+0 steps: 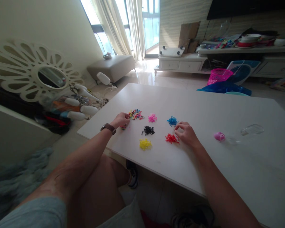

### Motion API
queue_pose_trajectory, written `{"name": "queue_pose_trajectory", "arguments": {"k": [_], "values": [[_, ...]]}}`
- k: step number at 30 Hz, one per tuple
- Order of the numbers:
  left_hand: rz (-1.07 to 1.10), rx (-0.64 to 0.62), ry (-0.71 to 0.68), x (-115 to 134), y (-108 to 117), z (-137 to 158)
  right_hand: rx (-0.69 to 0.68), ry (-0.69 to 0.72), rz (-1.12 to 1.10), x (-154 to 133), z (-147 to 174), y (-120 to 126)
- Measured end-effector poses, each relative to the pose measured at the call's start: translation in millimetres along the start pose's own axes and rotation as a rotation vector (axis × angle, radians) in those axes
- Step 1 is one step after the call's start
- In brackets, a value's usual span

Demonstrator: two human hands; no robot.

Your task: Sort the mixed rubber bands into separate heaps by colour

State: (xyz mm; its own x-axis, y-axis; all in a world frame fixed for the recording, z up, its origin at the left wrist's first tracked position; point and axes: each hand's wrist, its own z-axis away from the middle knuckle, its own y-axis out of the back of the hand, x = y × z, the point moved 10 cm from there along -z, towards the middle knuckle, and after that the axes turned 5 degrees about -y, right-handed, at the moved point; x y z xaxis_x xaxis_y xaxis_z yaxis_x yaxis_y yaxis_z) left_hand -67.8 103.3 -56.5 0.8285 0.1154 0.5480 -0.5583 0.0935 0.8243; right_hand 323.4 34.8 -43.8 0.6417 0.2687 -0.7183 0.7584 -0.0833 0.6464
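Note:
Small elastic bands lie sorted by colour in little heaps on the white table (204, 110). My left hand (120, 120), with a watch on its wrist, is closed at the edge of a mixed-colour heap of bands (136, 114); a few more mixed bands (123, 127) show beneath it. My right hand (187, 132) has its fingers curled together between the blue bands (172, 121) and the red bands (172, 138). What either hand's fingertips hold is too small to make out. Between the hands are pink bands (152, 118), black bands (148, 130) and yellow bands (145, 144).
At the table's right lie a pink-purple cup-like piece (219, 136) and a clear plastic container (252, 129). Beyond the far edge stands a pink basket (219, 76). A lamp with white shades (89, 110) and a flower-shaped mirror (51, 77) are off to the left.

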Motion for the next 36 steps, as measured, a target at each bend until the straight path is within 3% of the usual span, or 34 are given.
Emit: {"name": "queue_pose_trajectory", "arguments": {"k": [12,23,31,36], "values": [[-0.043,-0.015,-0.017,2.4,-6.5,-1.4,0.0,0.002,-0.017,-3.2,0.9,-0.4],[-0.048,-0.023,0.048,1.4,-1.6,-0.3,-0.007,0.006,-0.017,-3.0,0.8,-1.5],[-0.04,0.088,0.019,6.2,10.4,-1.3,-0.013,-0.001,-0.023,-4.1,1.2,-1.2],[-0.011,0.084,-0.027,9.5,4.8,-2.1,-0.015,0.0,-0.018,-4.2,1.3,-1.9]]}}
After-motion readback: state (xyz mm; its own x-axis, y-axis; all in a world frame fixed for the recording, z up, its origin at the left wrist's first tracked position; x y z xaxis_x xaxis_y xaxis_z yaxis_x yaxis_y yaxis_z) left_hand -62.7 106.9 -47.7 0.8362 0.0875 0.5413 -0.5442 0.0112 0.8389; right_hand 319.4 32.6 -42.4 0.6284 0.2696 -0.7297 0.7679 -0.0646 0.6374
